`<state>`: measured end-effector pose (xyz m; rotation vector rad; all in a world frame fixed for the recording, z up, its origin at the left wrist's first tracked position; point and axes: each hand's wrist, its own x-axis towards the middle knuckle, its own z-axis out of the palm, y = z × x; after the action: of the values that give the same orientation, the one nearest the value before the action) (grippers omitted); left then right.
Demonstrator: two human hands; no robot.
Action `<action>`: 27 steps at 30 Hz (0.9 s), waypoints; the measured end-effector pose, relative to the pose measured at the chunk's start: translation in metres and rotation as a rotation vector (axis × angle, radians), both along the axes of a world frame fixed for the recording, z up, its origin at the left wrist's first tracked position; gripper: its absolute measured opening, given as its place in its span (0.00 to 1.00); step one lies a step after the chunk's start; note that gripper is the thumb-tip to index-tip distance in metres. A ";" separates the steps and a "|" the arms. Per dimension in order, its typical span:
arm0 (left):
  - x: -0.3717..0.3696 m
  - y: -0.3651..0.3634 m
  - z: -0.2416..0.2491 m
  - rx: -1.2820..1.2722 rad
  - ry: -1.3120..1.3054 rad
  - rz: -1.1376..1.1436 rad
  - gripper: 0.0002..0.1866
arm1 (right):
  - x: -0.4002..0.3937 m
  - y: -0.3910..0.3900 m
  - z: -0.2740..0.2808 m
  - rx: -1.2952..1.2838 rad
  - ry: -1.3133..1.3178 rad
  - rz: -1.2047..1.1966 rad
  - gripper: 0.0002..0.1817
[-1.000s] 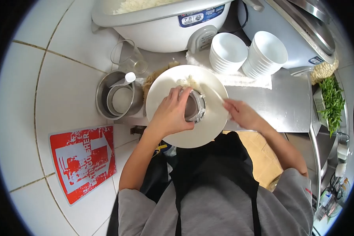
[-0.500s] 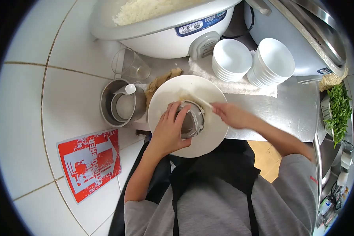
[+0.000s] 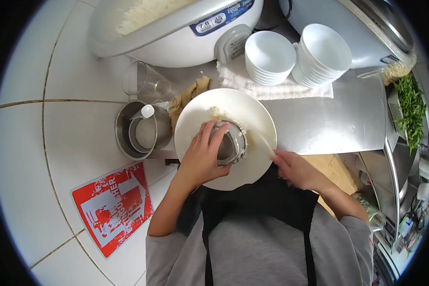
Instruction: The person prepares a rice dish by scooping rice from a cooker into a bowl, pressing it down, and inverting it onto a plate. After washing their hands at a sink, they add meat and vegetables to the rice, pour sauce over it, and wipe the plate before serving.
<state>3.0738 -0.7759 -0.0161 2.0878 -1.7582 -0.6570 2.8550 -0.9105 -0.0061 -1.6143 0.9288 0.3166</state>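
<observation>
Since the earlier frame the right hand [image 3: 298,170] had swung away from the metal cup [image 3: 227,148] toward the person's body, taking the pale spatula [image 3: 264,143] with it, while the left hand [image 3: 200,158] kept its place.

Seen from the head, the cup sat on the white plate [image 3: 256,107], left of its middle, with white grains [image 3: 243,131] stuck about its rim and a pale clump [image 3: 217,113] just beyond. Left thumb and fingers were spread around its wall – apparently to steady it against the spatula's strokes. The right fingers were pressed together on the handle, low at the plate's right edge, probably to keep the blade's path clear; blur hid the exact pinch.

The plate overlapped the counter's [image 3: 314,128] front edge, likely for easy reach. Behind it, two stacks of white bowls [image 3: 270,59] stood on a towel [image 3: 238,78], perhaps against slipping.
</observation>
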 end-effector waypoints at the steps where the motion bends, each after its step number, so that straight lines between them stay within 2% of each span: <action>1: 0.001 -0.001 0.002 0.012 -0.017 -0.021 0.47 | 0.005 0.002 0.006 0.094 0.051 -0.009 0.20; 3: 0.003 -0.001 0.003 0.018 -0.040 -0.048 0.48 | 0.005 -0.009 0.010 0.207 0.107 -0.022 0.22; 4: 0.004 -0.001 0.003 0.009 -0.048 -0.062 0.48 | 0.003 -0.012 0.010 0.087 -0.013 -0.059 0.22; 7: 0.002 0.003 0.001 -0.011 -0.046 -0.068 0.49 | 0.014 -0.021 0.012 -0.042 -0.099 -0.015 0.21; 9: 0.003 0.003 0.004 -0.026 -0.052 -0.060 0.49 | 0.030 -0.029 0.002 -0.120 -0.061 0.319 0.19; 10: 0.002 0.003 0.006 -0.025 -0.042 -0.039 0.48 | 0.038 -0.038 0.000 -0.130 -0.064 0.330 0.19; 12: -0.003 0.009 0.005 -0.016 -0.019 0.003 0.48 | 0.055 -0.055 -0.006 -0.469 -0.376 0.462 0.14; 13: -0.004 0.010 0.004 -0.030 -0.032 0.010 0.48 | 0.068 -0.060 -0.011 -0.467 -0.377 0.481 0.14; 15: -0.004 0.013 0.001 -0.043 -0.046 0.036 0.48 | 0.097 -0.060 -0.021 -1.107 -0.203 0.700 0.12; 16: -0.004 0.013 0.000 -0.058 -0.050 0.039 0.48 | 0.107 -0.058 -0.023 -1.105 -0.210 0.718 0.12; 18: -0.005 0.016 -0.003 -0.065 -0.040 0.055 0.48 | 0.115 -0.053 -0.028 -1.268 -0.260 0.817 0.12; 24: -0.005 0.020 0.000 -0.080 -0.035 0.070 0.48 | 0.076 -0.053 -0.028 -1.144 -0.212 0.850 0.13; 27: -0.003 0.020 0.003 -0.071 -0.016 0.068 0.48 | 0.073 -0.054 -0.033 -1.146 -0.178 0.774 0.13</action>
<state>3.0705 -0.7558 -0.0135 2.1011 -1.6852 -0.5523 2.9277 -0.9649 -0.0392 -2.9913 0.2476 0.1390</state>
